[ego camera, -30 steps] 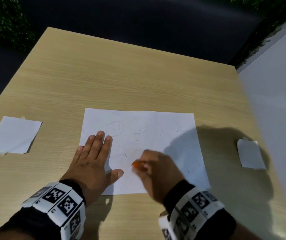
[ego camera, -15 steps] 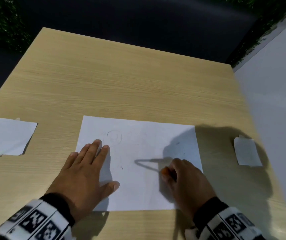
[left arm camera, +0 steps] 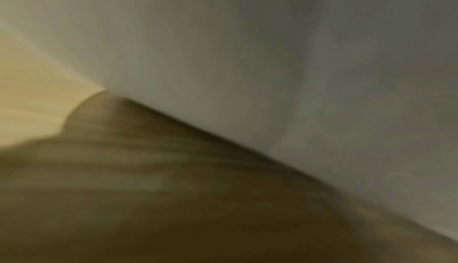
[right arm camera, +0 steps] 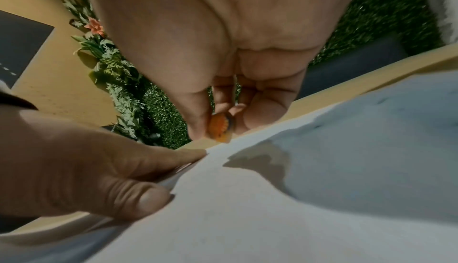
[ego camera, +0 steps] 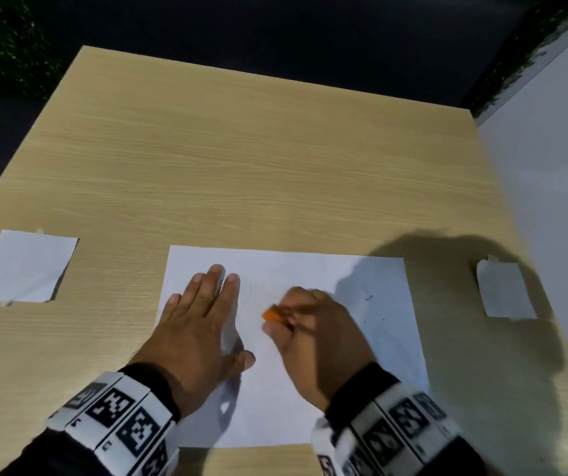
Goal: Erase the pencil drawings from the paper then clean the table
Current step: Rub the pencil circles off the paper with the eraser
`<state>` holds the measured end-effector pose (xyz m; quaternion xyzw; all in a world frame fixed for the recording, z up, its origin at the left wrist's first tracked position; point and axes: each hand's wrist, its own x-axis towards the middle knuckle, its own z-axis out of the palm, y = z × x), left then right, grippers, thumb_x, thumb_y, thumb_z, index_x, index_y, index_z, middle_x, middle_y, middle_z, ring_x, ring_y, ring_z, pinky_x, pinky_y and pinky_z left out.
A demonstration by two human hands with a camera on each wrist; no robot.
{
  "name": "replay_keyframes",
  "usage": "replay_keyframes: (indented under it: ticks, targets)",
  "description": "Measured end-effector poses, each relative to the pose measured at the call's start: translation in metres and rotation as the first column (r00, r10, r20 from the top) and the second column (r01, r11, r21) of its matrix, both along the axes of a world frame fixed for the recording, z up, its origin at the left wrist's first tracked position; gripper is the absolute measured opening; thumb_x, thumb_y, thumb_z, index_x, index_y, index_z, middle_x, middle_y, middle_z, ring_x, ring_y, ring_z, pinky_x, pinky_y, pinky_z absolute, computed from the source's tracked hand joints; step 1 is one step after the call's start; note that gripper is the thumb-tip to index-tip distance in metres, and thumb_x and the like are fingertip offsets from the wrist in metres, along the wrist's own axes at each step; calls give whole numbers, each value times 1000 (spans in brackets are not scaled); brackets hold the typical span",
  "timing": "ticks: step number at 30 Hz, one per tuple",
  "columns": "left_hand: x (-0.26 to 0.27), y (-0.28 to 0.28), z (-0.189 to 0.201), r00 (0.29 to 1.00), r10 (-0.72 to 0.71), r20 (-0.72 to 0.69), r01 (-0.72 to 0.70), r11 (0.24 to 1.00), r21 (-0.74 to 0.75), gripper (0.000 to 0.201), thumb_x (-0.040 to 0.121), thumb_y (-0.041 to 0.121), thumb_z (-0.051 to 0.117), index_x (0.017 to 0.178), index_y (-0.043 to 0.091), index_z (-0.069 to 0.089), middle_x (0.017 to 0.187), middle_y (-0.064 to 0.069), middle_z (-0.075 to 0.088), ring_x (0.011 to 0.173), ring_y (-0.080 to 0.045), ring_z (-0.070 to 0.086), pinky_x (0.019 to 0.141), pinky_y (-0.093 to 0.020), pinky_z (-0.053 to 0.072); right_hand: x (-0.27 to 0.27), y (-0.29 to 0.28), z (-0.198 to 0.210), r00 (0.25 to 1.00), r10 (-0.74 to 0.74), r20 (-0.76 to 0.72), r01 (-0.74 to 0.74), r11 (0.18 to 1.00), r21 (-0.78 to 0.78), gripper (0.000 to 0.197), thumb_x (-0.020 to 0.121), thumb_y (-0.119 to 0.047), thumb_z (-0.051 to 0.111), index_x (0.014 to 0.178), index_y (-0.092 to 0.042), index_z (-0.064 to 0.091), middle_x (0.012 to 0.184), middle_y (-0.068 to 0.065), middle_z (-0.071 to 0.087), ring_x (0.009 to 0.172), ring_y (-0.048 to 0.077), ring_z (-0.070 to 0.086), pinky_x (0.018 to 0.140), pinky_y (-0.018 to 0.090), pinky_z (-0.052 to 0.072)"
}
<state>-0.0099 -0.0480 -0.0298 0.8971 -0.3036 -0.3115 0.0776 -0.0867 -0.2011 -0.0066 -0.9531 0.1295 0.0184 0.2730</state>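
Observation:
A white sheet of paper (ego camera: 327,389) lies near the front edge of the wooden table (ego camera: 241,159). Faint pencil marks (ego camera: 366,297) show on its right half, with a thin arc beside my left fingers. My left hand (ego camera: 203,314) lies flat on the paper's left part, fingers straight, pressing it down. My right hand (ego camera: 296,321) pinches a small orange eraser (ego camera: 274,315) against the paper's middle; the hand is motion-blurred. In the right wrist view the eraser (right arm camera: 219,128) sits between thumb and fingers over the paper (right arm camera: 297,198). The left wrist view is blurred, showing only paper (left arm camera: 272,51) and table.
A smaller white paper piece (ego camera: 23,266) lies at the table's left edge, another small piece (ego camera: 502,292) at the right. A white wall (ego camera: 557,201) borders the right side. Dark floor and green foliage (right arm camera: 138,90) lie beyond the table.
My right hand with the eraser swung right, then back left to the paper's middle. The spiral drawings near my left fingers have mostly faded. My left hand stays pressed on the paper.

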Motion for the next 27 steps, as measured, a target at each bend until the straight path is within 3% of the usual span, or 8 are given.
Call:
replay_keyframes:
  ticks: [3, 6, 7, 11, 14, 17, 23, 27]
  targets:
    - [0, 2, -4, 1000, -15, 9, 16, 1000, -23, 101, 56, 76, 4, 132, 25, -39, 136, 13, -46, 132, -9, -36, 105, -26, -18, 21, 9, -15, 993, 52, -104, -47, 998, 49, 16, 92, -25, 49, 79, -16, 47, 85, 2, 57, 83, 20, 52, 75, 28, 45]
    - [1, 4, -3, 1000, -18, -23, 18, 1000, -13, 104, 50, 78, -1, 130, 26, -42, 135, 15, -48, 128, -6, -39, 104, -25, -20, 27, -14, -18, 999, -43, -6, 43, 991, 124, 26, 94, -15, 39, 82, 2, 55, 67, 0, 39, 60, 12, 49, 55, 22, 36]
    - [1, 4, -3, 999, -29, -24, 29, 1000, -8, 104, 49, 78, -1, 130, 28, -42, 134, 15, -49, 128, -5, -40, 104, -26, -21, 29, -25, -17, 995, -103, 10, 103, 994, 26, 28, 94, -18, 40, 81, -1, 59, 65, 0, 39, 60, 13, 50, 54, 22, 32]
    - [2, 5, -5, 999, -52, -12, 52, 998, 28, 101, 55, 81, 2, 129, 29, -42, 138, 12, -46, 128, -6, -39, 107, -28, -20, 31, -50, -8, 927, -277, -251, 262, 961, -93, 24, 95, -35, 47, 85, -14, 51, 82, 3, 58, 86, 24, 58, 68, 27, 38]
    - [2, 4, -5, 999, -38, -17, 38, 999, 20, 100, 70, 81, 19, 135, 28, -37, 142, 11, -42, 130, -6, -37, 108, -28, -18, 29, -23, -6, 967, -134, -216, 138, 990, 3, 22, 93, -33, 53, 85, -12, 54, 87, 6, 65, 86, 25, 61, 68, 27, 41]
    - [2, 5, -5, 999, -45, 1, 45, 999, -7, 102, 52, 78, 1, 133, 29, -38, 140, 12, -43, 129, -5, -37, 106, -27, -19, 21, -2, -10, 985, 68, -157, -57, 995, 76, 19, 91, -28, 56, 79, -15, 50, 86, 11, 65, 81, 28, 60, 67, 30, 44]
    - [2, 6, -5, 998, -56, -10, 56, 998, 21, 98, 63, 82, 8, 130, 30, -41, 138, 13, -46, 128, -6, -39, 106, -27, -19, 28, -63, -2, 938, -275, -211, 232, 950, -208, 26, 94, -34, 46, 90, -12, 58, 85, 6, 63, 92, 28, 62, 67, 27, 38]
    - [2, 5, -5, 998, -59, 2, 59, 998, 31, 101, 57, 81, 2, 132, 29, -40, 139, 12, -45, 129, -6, -38, 106, -27, -19, 23, -23, -9, 980, -14, -198, 1, 998, -66, 21, 94, -33, 52, 91, -12, 57, 93, 7, 66, 88, 26, 60, 69, 27, 42]
